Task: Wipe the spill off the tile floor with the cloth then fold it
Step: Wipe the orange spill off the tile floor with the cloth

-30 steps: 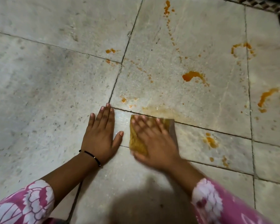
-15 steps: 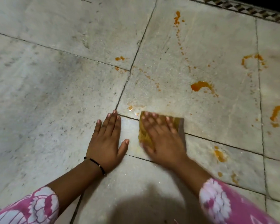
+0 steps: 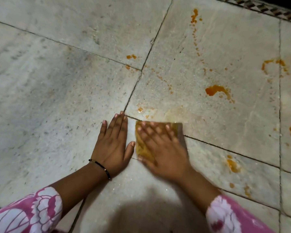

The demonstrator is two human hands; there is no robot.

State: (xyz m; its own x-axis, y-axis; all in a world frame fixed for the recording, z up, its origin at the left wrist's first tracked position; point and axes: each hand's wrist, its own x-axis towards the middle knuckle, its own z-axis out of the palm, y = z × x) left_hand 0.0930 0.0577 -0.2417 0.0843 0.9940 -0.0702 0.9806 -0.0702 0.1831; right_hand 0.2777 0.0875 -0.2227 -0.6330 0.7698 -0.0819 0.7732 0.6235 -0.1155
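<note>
**Cloth flat under the right hand, orange spill beyond**

Cloth [image 3: 142, 145], folded and stained yellow-orange, lies on the pale stone tile floor [image 3: 40, 98] just below a grout line, pinned under the right hand [image 3: 165, 152]. That hand is blurred, its fingers straight and spread across the cloth, pressing down rather than gripping. Just beside it, the left hand [image 3: 112, 145] rests flat on the bare tile, fingers straight and together, thumb out toward the cloth's edge but apart from it; a thin black beaded bracelet [image 3: 100, 168] circles the wrist. Both arms come out of pink sleeves with white flowers [image 3: 32, 214], and a dark shadow falls on the tile between them.

Just past the cloth a faint yellowish smear [image 3: 175, 113] marks the tile. Farther off, the orange spill [image 3: 215, 90] lies in blobs and trails of droplets, with more patches to the right. At the far right corner runs a dark patterned border strip [image 3: 265, 7].
</note>
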